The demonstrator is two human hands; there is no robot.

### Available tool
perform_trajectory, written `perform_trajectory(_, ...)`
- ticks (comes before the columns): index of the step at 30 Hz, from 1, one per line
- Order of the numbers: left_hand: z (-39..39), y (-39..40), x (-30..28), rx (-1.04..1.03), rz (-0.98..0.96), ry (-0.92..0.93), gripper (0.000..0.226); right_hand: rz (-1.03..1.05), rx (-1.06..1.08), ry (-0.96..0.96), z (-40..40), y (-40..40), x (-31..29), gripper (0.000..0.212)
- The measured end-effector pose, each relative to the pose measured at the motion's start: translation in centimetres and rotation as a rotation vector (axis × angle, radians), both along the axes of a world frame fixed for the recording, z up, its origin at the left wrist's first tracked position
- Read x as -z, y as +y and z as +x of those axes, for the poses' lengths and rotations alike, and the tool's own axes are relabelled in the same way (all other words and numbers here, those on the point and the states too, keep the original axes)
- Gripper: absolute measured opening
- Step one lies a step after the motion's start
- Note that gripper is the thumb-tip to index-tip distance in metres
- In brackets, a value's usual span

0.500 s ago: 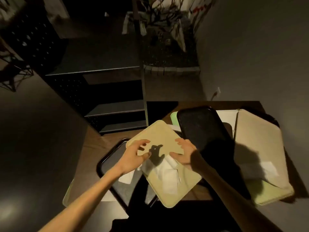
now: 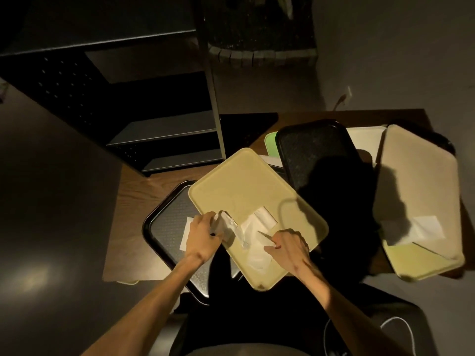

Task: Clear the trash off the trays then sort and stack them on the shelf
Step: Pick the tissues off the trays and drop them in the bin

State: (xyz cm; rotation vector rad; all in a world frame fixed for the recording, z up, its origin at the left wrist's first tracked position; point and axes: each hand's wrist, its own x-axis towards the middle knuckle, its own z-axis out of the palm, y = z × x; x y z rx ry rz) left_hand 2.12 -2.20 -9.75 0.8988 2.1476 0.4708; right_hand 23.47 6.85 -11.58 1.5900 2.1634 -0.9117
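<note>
A yellow tray lies tilted across the table's middle, over a black tray at the left. White paper scraps lie crumpled on the yellow tray's near half. My left hand grips one end of the crumpled paper at the tray's left edge. My right hand rests on the paper's right side with fingers curled onto it. Another white napkin lies on the black tray, partly under my left hand.
A second black tray lies behind, over a green tray and a white one. At the right a beige tray with a white napkin sits on a yellow one. The dark shelf unit stands at the back left.
Both hands have pulled back toward me along the yellow tray. The left hand has closed on the paper and bunched it. The view has dropped closer to the table.
</note>
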Motion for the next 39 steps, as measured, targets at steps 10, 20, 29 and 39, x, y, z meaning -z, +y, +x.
perform_trajectory(10, -1.3, 1.7, 2.9, 0.007, -0.099, -0.039, 0.010, -0.008, 0.216, 0.320, -4.5, 1.9, -0.2, 0.006)
perform_trajectory(20, -7.0, -4.3, 5.1, -0.312, -0.113, -0.111, 0.012, 0.055, 0.406, 0.412, -5.9, 1.1, 1.4, 0.010)
perform_trajectory(29, -6.2, -2.1, 7.5, -0.270, -0.257, -0.004, 0.031, 0.062, 0.566, 0.631, -4.9, 1.2, 0.5, 0.039)
perform_trajectory(39, -4.8, 1.2, 0.4, -0.464, 0.121, 0.049, 0.030, -0.161, 0.616, 0.692, -0.7, 5.0, -1.6, 0.013)
